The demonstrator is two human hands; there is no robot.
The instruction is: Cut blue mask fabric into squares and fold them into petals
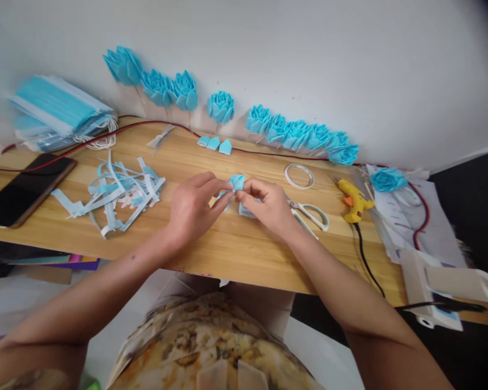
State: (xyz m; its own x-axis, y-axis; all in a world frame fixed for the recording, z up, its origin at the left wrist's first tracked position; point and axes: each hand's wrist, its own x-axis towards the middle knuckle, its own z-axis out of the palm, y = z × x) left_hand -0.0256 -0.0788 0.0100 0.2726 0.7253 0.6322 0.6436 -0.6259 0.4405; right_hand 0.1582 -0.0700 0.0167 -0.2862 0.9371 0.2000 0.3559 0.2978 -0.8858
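Both hands meet above the middle of the wooden table, pinching one small blue fabric petal [237, 181] between them. My left hand [197, 203] is closed on the petal's left side, with thumb and forefinger together. From the right, my right hand [266, 203] grips the same petal with its fingertips. Under the hands lie more pale blue cut pieces [246, 210], mostly hidden. A pair of scissors [315, 214] with white handles rests beside my right hand, its blades partly covered. Three blue petals [213, 143] lie in a row behind the hands.
Several blue fabric flowers [220, 107] on sticks lean along the wall. At left are a mask stack [61, 105], a phone [28, 187] and strip scraps [117, 195]. A tape roll [299, 176], yellow glue gun [354, 200] and white papers [423, 216] are at right.
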